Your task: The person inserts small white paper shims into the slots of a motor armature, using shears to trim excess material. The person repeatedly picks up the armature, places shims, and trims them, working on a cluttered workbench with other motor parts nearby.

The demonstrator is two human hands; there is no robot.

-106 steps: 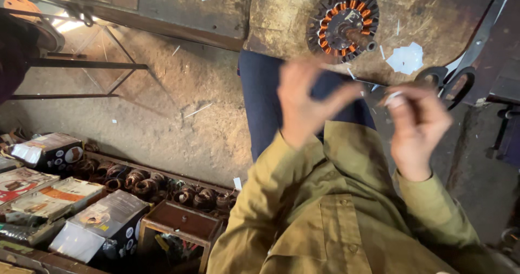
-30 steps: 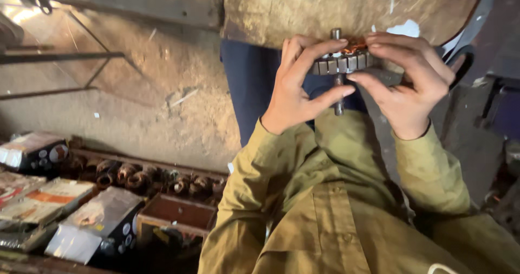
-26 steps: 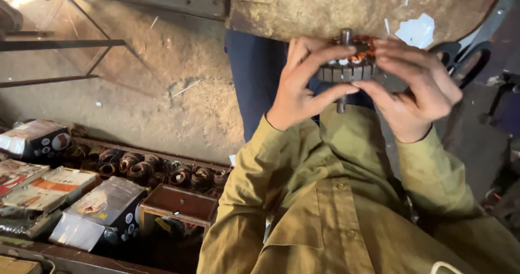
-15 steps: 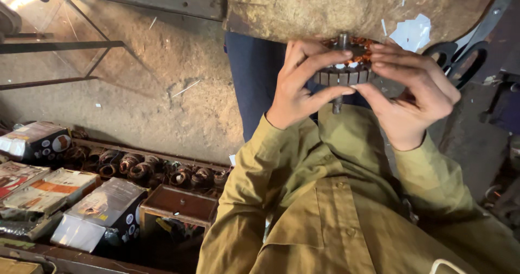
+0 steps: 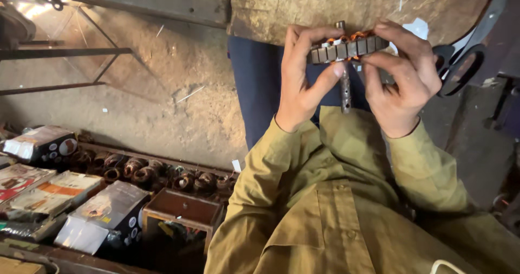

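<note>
I hold a round motor stator (image 5: 346,47) edge-on in both hands: a grey laminated ring with copper windings on top and a metal shaft through its middle, pointing down toward my lap. My left hand (image 5: 301,81) grips its left rim, thumb underneath and fingers over the top. On the right rim my right hand (image 5: 402,79) pinches it the same way. Olive sleeves cover both forearms, and dark blue cloth over my legs lies beneath the hands.
A worn wooden board (image 5: 303,5) lies just beyond the stator. Black-handled scissors (image 5: 460,62) rest at the right. At lower left sit printed cartons (image 5: 103,217), a row of copper coils (image 5: 157,171) and a small wooden box (image 5: 181,209). A metal frame (image 5: 65,52) stands on the dusty floor.
Earlier the stator lay flat on the board and my hands were apart above my lap. Now both hands hold it edge-on; over the last second it has barely shifted.
</note>
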